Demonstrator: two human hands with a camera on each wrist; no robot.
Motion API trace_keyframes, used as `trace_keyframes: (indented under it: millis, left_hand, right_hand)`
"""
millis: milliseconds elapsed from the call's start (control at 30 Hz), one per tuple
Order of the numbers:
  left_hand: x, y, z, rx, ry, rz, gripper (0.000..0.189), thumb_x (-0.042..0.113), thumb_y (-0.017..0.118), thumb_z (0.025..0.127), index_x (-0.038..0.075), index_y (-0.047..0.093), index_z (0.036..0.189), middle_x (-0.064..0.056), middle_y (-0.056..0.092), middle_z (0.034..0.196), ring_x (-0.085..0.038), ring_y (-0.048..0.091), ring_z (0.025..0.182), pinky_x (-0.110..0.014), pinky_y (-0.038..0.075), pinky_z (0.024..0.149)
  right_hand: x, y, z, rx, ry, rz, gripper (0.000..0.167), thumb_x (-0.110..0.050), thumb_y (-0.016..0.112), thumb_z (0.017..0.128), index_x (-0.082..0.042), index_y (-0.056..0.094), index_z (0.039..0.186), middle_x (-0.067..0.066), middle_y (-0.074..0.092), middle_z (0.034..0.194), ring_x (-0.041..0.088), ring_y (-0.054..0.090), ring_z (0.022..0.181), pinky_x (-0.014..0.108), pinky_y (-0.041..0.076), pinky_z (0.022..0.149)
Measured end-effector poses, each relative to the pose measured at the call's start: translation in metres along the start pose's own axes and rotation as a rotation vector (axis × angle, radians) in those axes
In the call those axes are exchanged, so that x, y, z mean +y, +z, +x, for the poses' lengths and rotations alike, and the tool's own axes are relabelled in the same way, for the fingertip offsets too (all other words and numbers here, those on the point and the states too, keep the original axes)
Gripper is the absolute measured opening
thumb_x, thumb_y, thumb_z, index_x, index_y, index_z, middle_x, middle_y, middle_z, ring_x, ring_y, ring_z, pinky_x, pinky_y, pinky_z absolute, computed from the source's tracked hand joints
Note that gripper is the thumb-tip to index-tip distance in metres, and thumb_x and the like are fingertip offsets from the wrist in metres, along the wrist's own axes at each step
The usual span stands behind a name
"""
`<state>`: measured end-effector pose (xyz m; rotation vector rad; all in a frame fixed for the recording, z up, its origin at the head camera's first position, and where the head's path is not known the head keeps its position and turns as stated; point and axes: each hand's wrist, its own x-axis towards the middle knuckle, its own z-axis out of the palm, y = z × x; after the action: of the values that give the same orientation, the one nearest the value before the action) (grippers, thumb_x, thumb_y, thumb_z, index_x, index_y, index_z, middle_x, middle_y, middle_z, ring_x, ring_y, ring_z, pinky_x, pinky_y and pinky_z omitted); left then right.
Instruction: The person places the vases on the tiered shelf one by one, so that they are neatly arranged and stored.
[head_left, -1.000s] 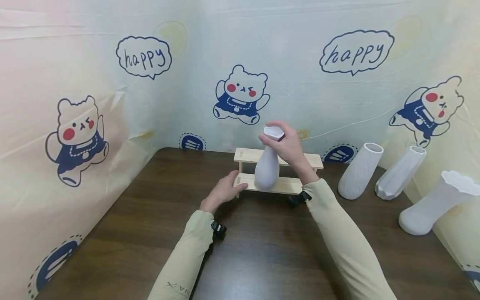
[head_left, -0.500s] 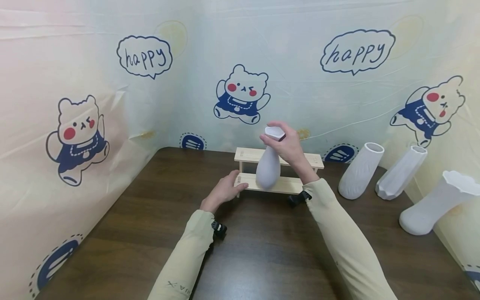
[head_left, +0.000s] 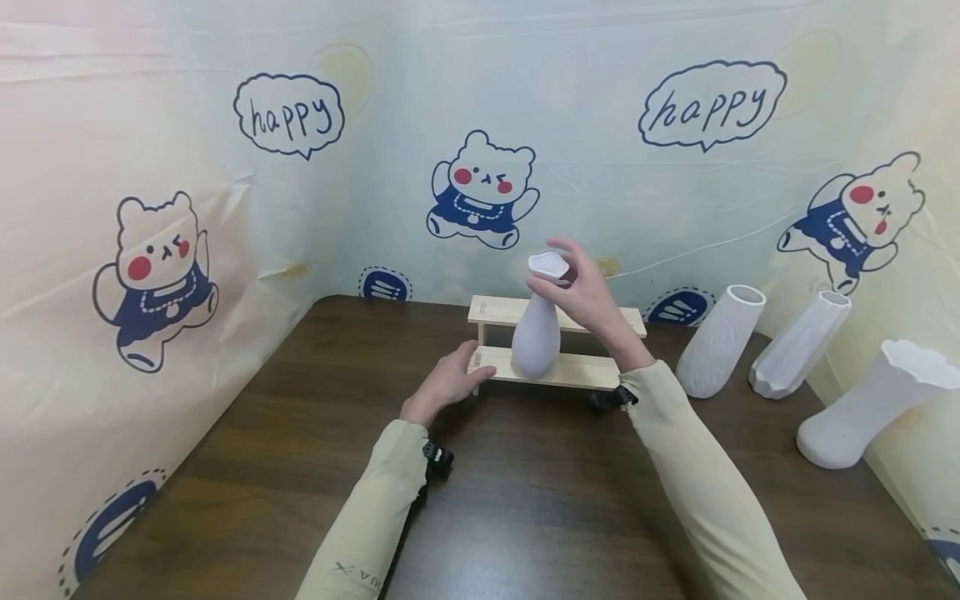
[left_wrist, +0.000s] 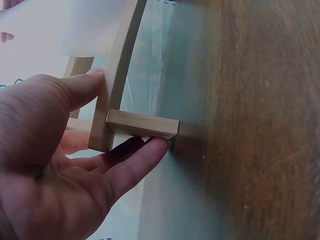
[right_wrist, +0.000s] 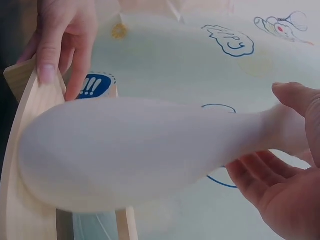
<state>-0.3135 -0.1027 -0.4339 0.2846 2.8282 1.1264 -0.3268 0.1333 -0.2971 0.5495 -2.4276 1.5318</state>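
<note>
A white vase (head_left: 536,337) with a narrow neck and flared rim stands upright on the lower board of a two-tier wooden rack (head_left: 577,371). My right hand (head_left: 588,292) is at the vase's neck, thumb and fingers spread loosely around it. In the right wrist view gaps show between the fingers (right_wrist: 250,175) and the neck, though thumb contact is hard to judge. My left hand (head_left: 450,379) grips the left end of the rack. In the left wrist view its thumb (left_wrist: 85,87) presses the board's edge, with fingertips under the end piece.
To the right on the dark wooden table (head_left: 525,517) stand a tall white vase (head_left: 720,346), a faceted white vase (head_left: 798,350) and a wavy-rimmed white vase (head_left: 862,417). A printed cloth (head_left: 585,108) hangs behind and along the sides. The rack's upper board (head_left: 498,311) lies behind the held-level vase.
My right hand has loosened around the vase's neck and shifted slightly right, while the vase stays on the lower board. My left hand has not moved.
</note>
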Motion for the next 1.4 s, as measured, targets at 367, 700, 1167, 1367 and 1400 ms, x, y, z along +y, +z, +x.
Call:
trace_keyframes:
  millis: [367, 700, 1167, 1367, 1400]
  left_hand:
    - [0.0, -0.001, 0.0, -0.003, 0.003, -0.023, 0.075, 0.045, 0.061, 0.095, 0.011, 0.03, 0.153, -0.014, 0.046, 0.149, -0.03, 0.05, 0.131, -0.052, 0.041, 0.108]
    - [0.0, 0.0, 0.002, 0.001, 0.022, -0.016, 0.074, 0.045, 0.061, 0.095, 0.01, 0.031, 0.152, -0.015, 0.049, 0.146, -0.03, 0.053, 0.128, -0.051, 0.042, 0.107]
    - [0.001, -0.002, 0.001, 0.0, 0.013, -0.028, 0.073, 0.045, 0.061, 0.095, 0.01, 0.031, 0.152, -0.015, 0.047, 0.148, -0.031, 0.051, 0.13, -0.051, 0.041, 0.108]
    - [-0.002, 0.0, 0.001, -0.004, 0.012, -0.035, 0.075, 0.045, 0.061, 0.095, 0.009, 0.03, 0.153, -0.015, 0.044, 0.151, -0.032, 0.047, 0.134, -0.051, 0.039, 0.11]
    - [-0.002, 0.0, 0.001, -0.005, 0.01, -0.035, 0.075, 0.045, 0.061, 0.095, 0.009, 0.029, 0.153, -0.015, 0.044, 0.151, -0.032, 0.047, 0.135, -0.051, 0.039, 0.11]
  right_hand:
    - [0.012, -0.023, -0.026, 0.004, 0.0, 0.008, 0.074, -0.031, 0.076, 0.087, -0.02, 0.035, 0.147, 0.014, 0.055, 0.137, 0.031, 0.061, 0.119, 0.054, 0.05, 0.097]
    - [0.021, -0.04, -0.051, 0.017, -0.078, -0.109, 0.065, -0.028, 0.07, 0.092, -0.016, 0.037, 0.146, 0.017, 0.06, 0.13, 0.032, 0.064, 0.112, 0.054, 0.051, 0.095]
    - [0.028, -0.075, -0.091, 0.097, -0.228, -0.219, 0.058, -0.007, 0.068, 0.091, -0.012, 0.043, 0.143, 0.022, 0.064, 0.12, -0.01, 0.058, 0.097, 0.006, 0.046, 0.079]
    - [0.028, -0.09, -0.111, 0.093, -0.176, -0.247, 0.057, -0.007, 0.066, 0.093, -0.01, 0.041, 0.143, 0.02, 0.063, 0.12, -0.011, 0.057, 0.097, 0.004, 0.044, 0.082]
    - [0.028, -0.093, -0.114, 0.098, -0.17, -0.258, 0.057, -0.008, 0.067, 0.092, -0.01, 0.041, 0.143, 0.019, 0.064, 0.12, -0.011, 0.056, 0.097, 0.004, 0.044, 0.081]
